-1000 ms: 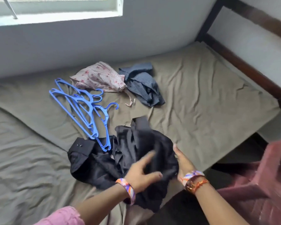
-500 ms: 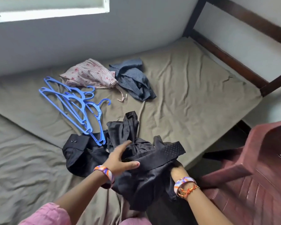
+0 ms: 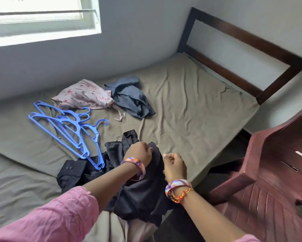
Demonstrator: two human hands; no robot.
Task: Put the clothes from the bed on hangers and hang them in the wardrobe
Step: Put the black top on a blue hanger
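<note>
Black cloth, a crumpled shirt (image 3: pixel 143 194), lies at the near edge of the bed (image 3: pixel 190 105), and both hands grip it. The left hand (image 3: pixel 140 153) is curled, knuckles up, pinching a fold; the right hand (image 3: pixel 174 165), just beside it, is fisted on the fabric too. Both forearms reach in from below, each with a patterned bangle. Blue hangers (image 3: pixel 71 126) lie left of the shirt, one touching it. A pink floral garment (image 3: pixel 82 96) and a grey striped garment (image 3: pixel 131 100) lie farther back. No writing is legible.
</note>
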